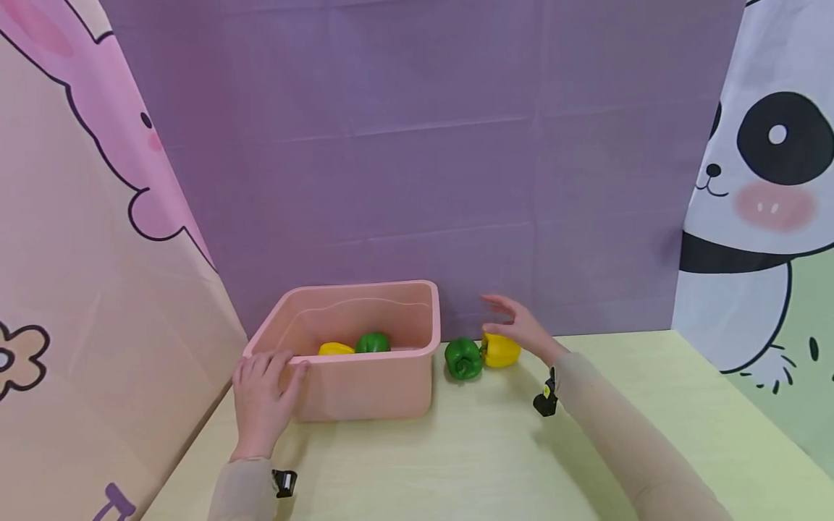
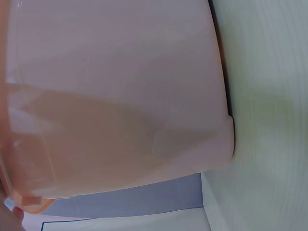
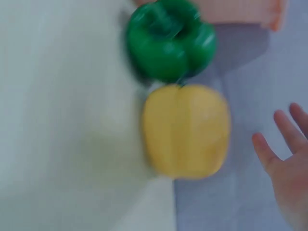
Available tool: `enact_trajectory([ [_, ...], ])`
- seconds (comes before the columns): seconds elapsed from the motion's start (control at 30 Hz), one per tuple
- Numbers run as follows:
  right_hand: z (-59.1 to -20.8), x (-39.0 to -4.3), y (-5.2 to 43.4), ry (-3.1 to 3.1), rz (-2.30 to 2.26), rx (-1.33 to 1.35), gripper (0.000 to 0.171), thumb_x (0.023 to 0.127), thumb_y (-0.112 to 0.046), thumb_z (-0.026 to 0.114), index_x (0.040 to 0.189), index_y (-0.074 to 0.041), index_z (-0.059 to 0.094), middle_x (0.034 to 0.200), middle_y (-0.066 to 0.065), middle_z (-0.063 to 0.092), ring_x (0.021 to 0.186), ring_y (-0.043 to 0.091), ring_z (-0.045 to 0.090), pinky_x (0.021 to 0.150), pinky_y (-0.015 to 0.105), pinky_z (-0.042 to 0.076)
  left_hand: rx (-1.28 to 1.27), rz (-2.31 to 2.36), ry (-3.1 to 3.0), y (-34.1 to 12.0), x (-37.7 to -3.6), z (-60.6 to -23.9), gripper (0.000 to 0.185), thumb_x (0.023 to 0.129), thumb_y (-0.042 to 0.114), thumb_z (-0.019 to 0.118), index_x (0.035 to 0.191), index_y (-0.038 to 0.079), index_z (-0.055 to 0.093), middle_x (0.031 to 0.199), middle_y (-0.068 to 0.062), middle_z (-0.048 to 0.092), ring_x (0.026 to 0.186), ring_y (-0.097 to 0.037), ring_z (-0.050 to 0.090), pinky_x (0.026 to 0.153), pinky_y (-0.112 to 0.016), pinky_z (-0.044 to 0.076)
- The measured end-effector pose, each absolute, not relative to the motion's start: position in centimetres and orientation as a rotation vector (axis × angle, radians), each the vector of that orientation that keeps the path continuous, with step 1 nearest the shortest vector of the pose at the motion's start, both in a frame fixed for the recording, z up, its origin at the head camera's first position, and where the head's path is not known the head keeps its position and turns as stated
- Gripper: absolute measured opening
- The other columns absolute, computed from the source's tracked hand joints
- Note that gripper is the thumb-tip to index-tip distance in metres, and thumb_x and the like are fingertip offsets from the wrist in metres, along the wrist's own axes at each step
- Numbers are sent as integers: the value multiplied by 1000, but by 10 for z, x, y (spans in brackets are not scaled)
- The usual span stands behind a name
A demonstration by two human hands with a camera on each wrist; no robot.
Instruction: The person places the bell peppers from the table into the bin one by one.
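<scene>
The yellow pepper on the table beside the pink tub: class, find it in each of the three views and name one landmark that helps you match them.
Head view: the yellow pepper lies right of centre, under the right hand.
Left wrist view: not in it; the pink tub fills the picture.
Right wrist view: at the centre, blurred.
Shared landmark: the green pepper against it, on the tub's side.

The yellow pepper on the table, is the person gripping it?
No, the right hand hovers open just above the yellow pepper.
</scene>
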State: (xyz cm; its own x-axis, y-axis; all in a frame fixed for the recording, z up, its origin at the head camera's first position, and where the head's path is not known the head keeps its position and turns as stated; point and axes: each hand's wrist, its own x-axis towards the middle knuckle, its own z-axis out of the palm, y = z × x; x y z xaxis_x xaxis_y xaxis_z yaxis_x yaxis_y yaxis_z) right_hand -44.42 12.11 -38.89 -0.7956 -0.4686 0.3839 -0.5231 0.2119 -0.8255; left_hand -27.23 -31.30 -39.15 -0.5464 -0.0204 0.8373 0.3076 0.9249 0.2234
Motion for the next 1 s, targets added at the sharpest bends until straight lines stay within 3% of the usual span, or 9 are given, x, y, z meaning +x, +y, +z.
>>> enact_trajectory([
  [0.23, -416, -448, 135, -2423, 1576, 872, 72, 85, -15, 74, 147, -9, 39, 153, 14, 31, 138, 41, 28, 105, 67, 23, -202, -436, -2113, -314, -273, -392, 34, 91, 35, 65, 105, 4, 66, 104, -15, 61, 106, -38, 49, 106, -61, 19],
  [0.43, -434, -451, 140, -2498, 1494, 814, 77, 83, -25, 77, 148, -13, 38, 157, 14, 23, 142, 40, 19, 107, 67, 20, -189, -442, -2126, -313, -273, -393, 33, 91, 35, 65, 105, 5, 66, 104, -15, 61, 107, -38, 48, 107, -60, 18],
  [0.73, -446, -451, 137, -2513, 1468, 880, 63, 93, -27, 65, 147, -8, 39, 154, 18, 29, 141, 41, 23, 109, 65, 17, -194, -446, -2115, -312, -273, -392, 32, 91, 33, 65, 105, 5, 66, 104, -15, 60, 107, -37, 48, 107, -60, 18],
  [1.0, -443, -447, 131, -2537, 1476, 876, 57, 92, -21, 65, 142, -1, 45, 152, 23, 31, 138, 45, 26, 109, 65, 17, -198, -433, -2117, -312, -273, -392, 32, 90, 32, 66, 105, 5, 66, 103, -15, 61, 107, -38, 49, 107, -61, 18],
])
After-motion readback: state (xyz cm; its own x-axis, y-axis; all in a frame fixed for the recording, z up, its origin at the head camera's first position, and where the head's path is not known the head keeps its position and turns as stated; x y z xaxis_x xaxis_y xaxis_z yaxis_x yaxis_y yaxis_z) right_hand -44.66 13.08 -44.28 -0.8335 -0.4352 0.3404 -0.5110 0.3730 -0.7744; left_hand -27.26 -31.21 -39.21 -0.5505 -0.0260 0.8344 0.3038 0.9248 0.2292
